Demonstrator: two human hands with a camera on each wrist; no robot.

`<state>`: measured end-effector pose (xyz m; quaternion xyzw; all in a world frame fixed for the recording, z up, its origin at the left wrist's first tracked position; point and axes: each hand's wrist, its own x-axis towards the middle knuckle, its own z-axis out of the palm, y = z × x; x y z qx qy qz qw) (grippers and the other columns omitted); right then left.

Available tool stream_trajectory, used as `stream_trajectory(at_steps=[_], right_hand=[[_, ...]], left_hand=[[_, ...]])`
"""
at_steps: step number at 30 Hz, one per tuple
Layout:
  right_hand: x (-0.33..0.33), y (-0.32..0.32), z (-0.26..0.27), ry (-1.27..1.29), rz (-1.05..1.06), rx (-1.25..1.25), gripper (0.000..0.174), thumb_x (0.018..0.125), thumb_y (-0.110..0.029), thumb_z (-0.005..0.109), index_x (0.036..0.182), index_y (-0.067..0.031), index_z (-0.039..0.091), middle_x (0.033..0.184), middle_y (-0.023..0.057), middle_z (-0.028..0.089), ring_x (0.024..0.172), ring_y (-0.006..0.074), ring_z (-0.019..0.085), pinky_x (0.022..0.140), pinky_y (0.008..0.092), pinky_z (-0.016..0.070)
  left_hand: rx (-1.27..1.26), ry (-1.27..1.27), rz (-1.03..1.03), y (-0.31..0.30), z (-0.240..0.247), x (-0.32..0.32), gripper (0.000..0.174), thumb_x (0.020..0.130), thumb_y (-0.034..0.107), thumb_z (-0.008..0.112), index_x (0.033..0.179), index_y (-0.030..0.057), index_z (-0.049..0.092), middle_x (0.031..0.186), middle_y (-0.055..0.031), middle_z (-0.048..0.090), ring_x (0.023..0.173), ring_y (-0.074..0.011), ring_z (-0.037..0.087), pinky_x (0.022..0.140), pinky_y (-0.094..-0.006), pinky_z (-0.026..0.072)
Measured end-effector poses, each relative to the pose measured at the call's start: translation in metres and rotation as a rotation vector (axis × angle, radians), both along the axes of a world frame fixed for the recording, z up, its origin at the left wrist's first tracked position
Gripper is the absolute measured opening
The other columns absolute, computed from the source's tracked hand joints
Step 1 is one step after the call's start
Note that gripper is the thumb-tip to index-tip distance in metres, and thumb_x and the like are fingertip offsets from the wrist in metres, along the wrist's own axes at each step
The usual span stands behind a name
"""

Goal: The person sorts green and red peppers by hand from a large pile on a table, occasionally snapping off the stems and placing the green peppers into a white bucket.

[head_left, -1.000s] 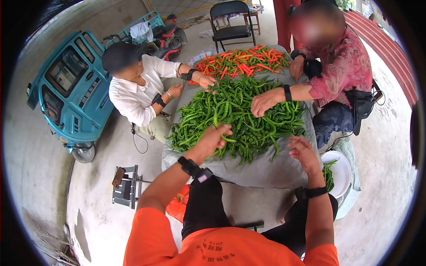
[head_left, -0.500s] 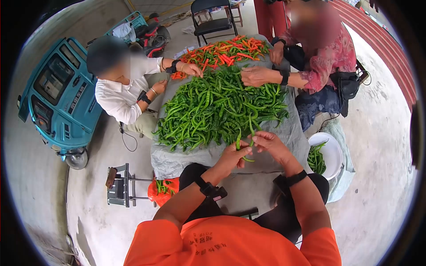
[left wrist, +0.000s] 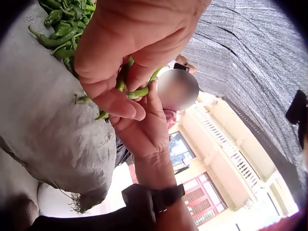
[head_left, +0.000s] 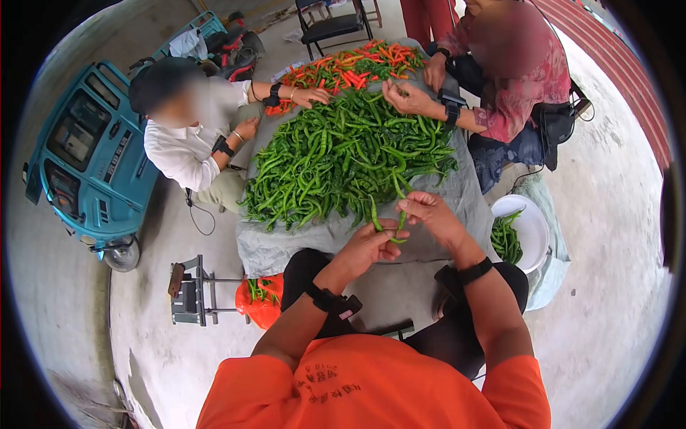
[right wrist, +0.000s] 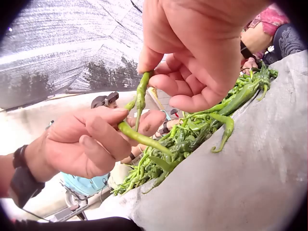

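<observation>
Above the near edge of the cloth-covered table, my two hands are close together. My left hand (head_left: 368, 247) holds a curved green chili pepper (right wrist: 144, 139) between thumb and fingers. With thumb and forefinger, my right hand (head_left: 432, 214) pinches one end of a second green chili pepper (right wrist: 140, 98), whose thin lower tip reaches the left hand's fingers. In the left wrist view the left hand's fingers partly hide the held peppers. Just beyond both hands lies a heap of green chili peppers (head_left: 336, 150) on the grey cloth (head_left: 275, 250).
Red and orange chili peppers (head_left: 357, 71) lie at the far end. Two people sit at the table's sides, hands over the peppers. A white basin (head_left: 532, 236) with green peppers stands right; a red bag (head_left: 261, 307) and a small stool (head_left: 187, 293) are left.
My left hand has drawn back from the heap with a pepper. My right hand, earlier raised apart on the right, has come in beside it and now pinches a pepper.
</observation>
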<state>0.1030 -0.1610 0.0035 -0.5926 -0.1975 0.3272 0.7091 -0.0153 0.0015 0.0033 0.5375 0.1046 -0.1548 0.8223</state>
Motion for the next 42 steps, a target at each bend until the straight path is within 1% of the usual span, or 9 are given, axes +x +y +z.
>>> stream_trajectory(at_steps=[10, 16, 23, 27, 29, 35, 37, 39, 42], right_hand=[[-0.010, 0.008, -0.003, -0.086, 0.289, -0.099, 0.018, 0.088, -0.024, 0.062, 0.087, -0.0062, 0.061, 0.068, -0.0022, 0.056, 0.057, 0.0059, 0.048, 0.054, 0.0185, 0.0387], [-0.011, 0.008, -0.011, -0.030, 0.266, -0.099, 0.019, 0.088, -0.023, 0.062, 0.095, -0.0051, 0.061, 0.078, -0.0004, 0.060, 0.064, 0.0067, 0.054, 0.056, 0.0195, 0.0436], [0.018, -0.044, -0.004, 0.076, -0.321, -0.042, 0.023, 0.087, -0.023, 0.063, 0.103, -0.0072, 0.060, 0.083, -0.0005, 0.061, 0.066, 0.0079, 0.057, 0.060, 0.0213, 0.0477], [0.052, -0.100, -0.017, -0.148, -0.800, -0.086, 0.013, 0.090, -0.018, 0.057, 0.098, -0.0099, 0.060, 0.080, -0.0019, 0.060, 0.062, 0.0057, 0.054, 0.057, 0.0194, 0.0445], [0.065, -0.129, -0.032, -0.172, -0.907, -0.088, 0.014, 0.089, -0.019, 0.057, 0.098, -0.0088, 0.060, 0.081, -0.0011, 0.061, 0.063, 0.0063, 0.055, 0.056, 0.0204, 0.0447], [0.070, -0.189, -0.032, -0.111, -1.003, -0.389, 0.022, 0.085, -0.021, 0.060, 0.099, -0.0045, 0.058, 0.080, 0.0018, 0.061, 0.065, 0.0087, 0.058, 0.055, 0.0231, 0.0461], [0.074, -0.203, -0.035, -0.120, -1.024, -0.627, 0.036, 0.083, -0.021, 0.061, 0.113, -0.0028, 0.053, 0.097, 0.0090, 0.061, 0.069, 0.0124, 0.060, 0.056, 0.0248, 0.0471], [0.100, -0.235, -0.090, -0.497, -1.232, -0.872, 0.046, 0.083, -0.022, 0.060, 0.124, -0.0043, 0.045, 0.102, 0.0096, 0.060, 0.073, 0.0145, 0.061, 0.058, 0.0257, 0.0471], [0.077, -0.202, -0.048, -0.330, -1.219, -0.624, 0.057, 0.084, -0.023, 0.058, 0.134, -0.0068, 0.036, 0.113, 0.0110, 0.056, 0.080, 0.0173, 0.061, 0.063, 0.0293, 0.0473]], left_hand=[[0.446, -0.096, 0.070, -0.013, -0.001, -0.008, 0.059, 0.093, 0.015, 0.050, 0.144, 0.0122, 0.019, 0.093, -0.0071, 0.064, 0.057, -0.0098, 0.057, 0.052, -0.0224, 0.0483], [0.577, -0.175, 0.020, -0.016, -0.004, -0.006, 0.069, 0.092, 0.012, 0.052, 0.147, 0.0209, 0.011, 0.093, -0.0082, 0.061, 0.058, -0.0103, 0.058, 0.053, -0.0241, 0.0489], [0.790, -0.240, 0.240, 0.033, -0.009, -0.001, 0.040, 0.090, 0.011, 0.052, 0.129, 0.0105, 0.045, 0.112, -0.0085, 0.056, 0.064, -0.0116, 0.060, 0.056, -0.0253, 0.0472], [0.715, -0.131, 0.651, 0.099, -0.027, 0.002, 0.029, 0.085, 0.007, 0.054, 0.114, 0.0034, 0.054, 0.106, -0.0128, 0.057, 0.064, -0.0173, 0.062, 0.058, -0.0257, 0.0479], [1.022, -0.190, 0.649, 0.154, -0.060, 0.011, 0.029, 0.084, 0.006, 0.054, 0.113, 0.0021, 0.054, 0.106, -0.0139, 0.056, 0.072, -0.0214, 0.062, 0.060, -0.0283, 0.0495], [1.423, -0.322, 0.528, 0.225, -0.052, 0.049, 0.034, 0.083, 0.004, 0.054, 0.116, 0.0008, 0.050, 0.115, -0.0187, 0.049, 0.091, -0.0309, 0.058, 0.072, -0.0371, 0.0528], [1.585, -0.407, 0.444, 0.242, -0.052, 0.068, 0.035, 0.084, 0.005, 0.054, 0.119, 0.0009, 0.048, 0.119, -0.0194, 0.047, 0.091, -0.0328, 0.058, 0.075, -0.0389, 0.0534], [1.476, -0.217, 0.437, 0.245, -0.044, 0.086, 0.038, 0.088, 0.008, 0.052, 0.125, 0.0024, 0.045, 0.124, -0.0198, 0.048, 0.091, -0.0317, 0.060, 0.074, -0.0390, 0.0535], [1.553, -0.051, 0.251, 0.265, -0.054, 0.112, 0.038, 0.091, 0.013, 0.050, 0.127, 0.0042, 0.044, 0.124, -0.0188, 0.051, 0.095, -0.0312, 0.060, 0.076, -0.0393, 0.0531]])
